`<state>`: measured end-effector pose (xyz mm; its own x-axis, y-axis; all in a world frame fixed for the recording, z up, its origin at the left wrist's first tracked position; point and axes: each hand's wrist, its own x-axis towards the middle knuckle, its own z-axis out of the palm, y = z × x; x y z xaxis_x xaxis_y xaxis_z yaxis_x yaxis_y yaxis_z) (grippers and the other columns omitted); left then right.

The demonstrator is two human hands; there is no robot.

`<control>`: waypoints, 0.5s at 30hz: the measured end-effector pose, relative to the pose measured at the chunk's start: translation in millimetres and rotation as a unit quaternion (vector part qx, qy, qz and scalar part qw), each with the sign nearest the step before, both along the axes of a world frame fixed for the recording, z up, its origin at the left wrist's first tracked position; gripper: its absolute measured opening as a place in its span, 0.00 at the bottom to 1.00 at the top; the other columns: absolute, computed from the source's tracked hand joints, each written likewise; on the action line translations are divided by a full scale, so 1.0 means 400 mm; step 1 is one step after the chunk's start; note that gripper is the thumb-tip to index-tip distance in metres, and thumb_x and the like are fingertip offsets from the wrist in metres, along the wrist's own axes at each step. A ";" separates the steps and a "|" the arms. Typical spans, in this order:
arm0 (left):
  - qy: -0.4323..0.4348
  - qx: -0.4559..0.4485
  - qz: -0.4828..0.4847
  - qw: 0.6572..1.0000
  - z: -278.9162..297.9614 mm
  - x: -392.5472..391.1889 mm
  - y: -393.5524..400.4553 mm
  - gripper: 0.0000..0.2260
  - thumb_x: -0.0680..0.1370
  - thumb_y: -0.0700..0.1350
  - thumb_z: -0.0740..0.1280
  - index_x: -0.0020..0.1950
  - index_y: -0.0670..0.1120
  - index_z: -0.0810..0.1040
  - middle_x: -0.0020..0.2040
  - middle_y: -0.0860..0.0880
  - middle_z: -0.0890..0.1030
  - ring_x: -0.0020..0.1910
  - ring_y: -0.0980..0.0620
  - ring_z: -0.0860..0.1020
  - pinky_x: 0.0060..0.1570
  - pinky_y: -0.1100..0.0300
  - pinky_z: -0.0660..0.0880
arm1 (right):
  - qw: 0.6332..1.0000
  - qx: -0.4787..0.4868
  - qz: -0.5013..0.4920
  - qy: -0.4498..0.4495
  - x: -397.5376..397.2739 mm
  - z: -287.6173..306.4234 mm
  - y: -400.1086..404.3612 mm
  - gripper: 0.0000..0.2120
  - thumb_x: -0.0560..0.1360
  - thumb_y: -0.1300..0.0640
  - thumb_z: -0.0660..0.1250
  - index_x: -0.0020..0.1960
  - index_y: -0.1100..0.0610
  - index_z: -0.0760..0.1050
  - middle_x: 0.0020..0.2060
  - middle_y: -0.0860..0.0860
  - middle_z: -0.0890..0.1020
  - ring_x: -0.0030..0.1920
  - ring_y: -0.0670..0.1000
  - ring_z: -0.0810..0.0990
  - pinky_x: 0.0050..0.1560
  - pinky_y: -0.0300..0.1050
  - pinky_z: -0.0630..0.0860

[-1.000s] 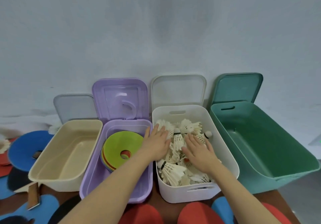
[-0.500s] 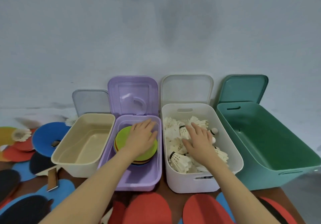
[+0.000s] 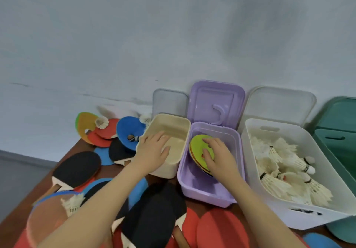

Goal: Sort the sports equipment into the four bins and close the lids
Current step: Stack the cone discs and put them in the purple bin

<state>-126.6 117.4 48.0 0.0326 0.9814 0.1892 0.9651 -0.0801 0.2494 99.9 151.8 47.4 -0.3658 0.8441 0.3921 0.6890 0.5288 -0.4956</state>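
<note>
Roughly midway: shuttlecocks (image 3: 285, 172) fill the white bin (image 3: 327, 212), disc cones (image 3: 200, 152) sit in the purple bin (image 3: 204, 193) under the flat-fingered right hand (image 3: 217, 158). Left hand (image 3: 153, 154), fingers spread, hovers at the cream bin (image 3: 169, 119), holding nothing. Paddles (image 3: 77, 167) remain out (all lids up).

Four bins stand in a row along the wall at the right half of the frame, each with its lid propped upright behind it. The leftmost bin (image 3: 169, 124) sits just beside the second bin (image 3: 204, 192), which holds a stack of disc cones (image 3: 199, 145). Right of it, the third bin (image 3: 300, 217) is filled with shuttlecocks (image 3: 300, 163). The fourth bin (image 3: 339, 143) is cut off by the right edge. Paddles (image 3: 77, 167) and more discs lie on the counter (image 3: 17, 207) at lower left, a loose shuttlecock (image 3: 72, 203) among them.
</note>
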 end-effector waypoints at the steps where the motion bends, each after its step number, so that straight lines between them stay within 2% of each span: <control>1: -0.003 0.005 0.001 1.000 -0.002 -0.039 -0.014 0.28 0.75 0.58 0.45 0.71 0.50 0.68 0.71 0.50 0.67 0.67 0.49 0.66 0.64 0.51 0.57 | 1.000 0.002 0.008 -0.003 -0.038 0.000 -0.006 0.18 0.75 0.52 0.57 0.57 0.60 0.77 0.51 0.54 0.81 0.52 0.55 0.77 0.54 0.41 0.68; 3: -0.014 0.002 0.006 1.000 -0.007 -0.119 -0.041 0.28 0.75 0.58 0.46 0.70 0.48 0.69 0.70 0.49 0.69 0.67 0.48 0.67 0.64 0.50 0.57 | 1.000 -0.018 0.019 0.002 -0.114 -0.004 -0.022 0.16 0.75 0.53 0.58 0.58 0.59 0.76 0.50 0.53 0.80 0.52 0.53 0.77 0.52 0.39 0.67; 5: -0.017 -0.006 0.019 1.000 -0.021 -0.203 -0.060 0.20 0.79 0.53 0.54 0.70 0.49 0.69 0.71 0.49 0.67 0.70 0.49 0.64 0.65 0.52 0.55 | 0.998 -0.040 0.026 0.030 -0.190 -0.013 -0.046 0.18 0.75 0.50 0.57 0.58 0.58 0.76 0.48 0.50 0.79 0.48 0.50 0.76 0.48 0.37 0.68; 7: -0.011 -0.015 0.022 1.000 -0.040 -0.284 -0.079 0.18 0.80 0.50 0.58 0.70 0.49 0.68 0.72 0.50 0.65 0.71 0.50 0.61 0.66 0.53 0.53 | 0.997 -0.050 0.036 0.052 -0.263 -0.028 -0.074 0.18 0.75 0.49 0.56 0.58 0.56 0.76 0.49 0.48 0.78 0.48 0.47 0.76 0.48 0.38 0.70; 12: -0.028 -0.056 0.019 0.998 -0.109 -0.463 -0.154 0.18 0.80 0.49 0.58 0.69 0.50 0.69 0.71 0.50 0.66 0.71 0.51 0.61 0.67 0.53 0.53 | 0.993 -0.085 0.059 0.050 -0.429 -0.088 -0.156 0.12 0.77 0.56 0.63 0.58 0.55 0.76 0.51 0.47 0.78 0.51 0.44 0.75 0.52 0.39 0.72; 15: -0.036 -0.075 0.015 0.996 -0.161 -0.552 -0.214 0.16 0.80 0.49 0.58 0.68 0.50 0.71 0.69 0.51 0.68 0.69 0.50 0.63 0.67 0.51 0.54 | 0.988 -0.131 0.075 0.030 -0.515 -0.125 -0.222 0.13 0.76 0.52 0.64 0.59 0.54 0.76 0.51 0.46 0.78 0.52 0.43 0.75 0.54 0.42 0.73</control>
